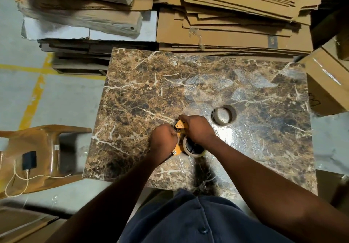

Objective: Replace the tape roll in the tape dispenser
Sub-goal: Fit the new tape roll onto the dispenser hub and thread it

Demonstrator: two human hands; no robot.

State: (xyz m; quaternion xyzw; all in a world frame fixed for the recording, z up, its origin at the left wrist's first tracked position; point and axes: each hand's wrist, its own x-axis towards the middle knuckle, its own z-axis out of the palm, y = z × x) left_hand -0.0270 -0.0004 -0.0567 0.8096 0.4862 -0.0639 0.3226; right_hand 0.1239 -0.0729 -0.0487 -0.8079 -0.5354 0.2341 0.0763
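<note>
Both hands gripped the orange tape dispenser (179, 144) near the marble table's (188, 84) front edge: left hand (164, 138) on its frame, right hand (198, 129) over the top, hiding part of the mounted tape roll (192, 148). Empty cardboard core (224, 114) sat just right; flattened cartons (236, 16) stacked behind

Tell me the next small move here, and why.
Probably thread the tape end through the front of the dispenser. A tape roll already sits on it, both the left hand and right hand grip its front, and the empty core lies aside.
</note>
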